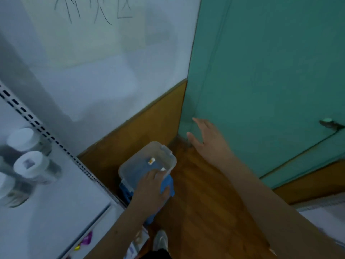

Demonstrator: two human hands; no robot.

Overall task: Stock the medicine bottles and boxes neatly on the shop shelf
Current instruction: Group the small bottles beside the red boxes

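My left hand reaches down over a clear plastic bin on the floor and grips something blue at the bin's near edge; what it is stays blurred. Small white and orange items lie inside the bin. My right hand hovers open, fingers spread, above the floor near the room corner and holds nothing. On the white shelf at the left stand several dark medicine bottles with white caps.
A perforated shelf upright runs diagonally beside the bin. A white wall is ahead, and a green door with a handle is at the right. The floor is wood, and a shoe shows below the bin.
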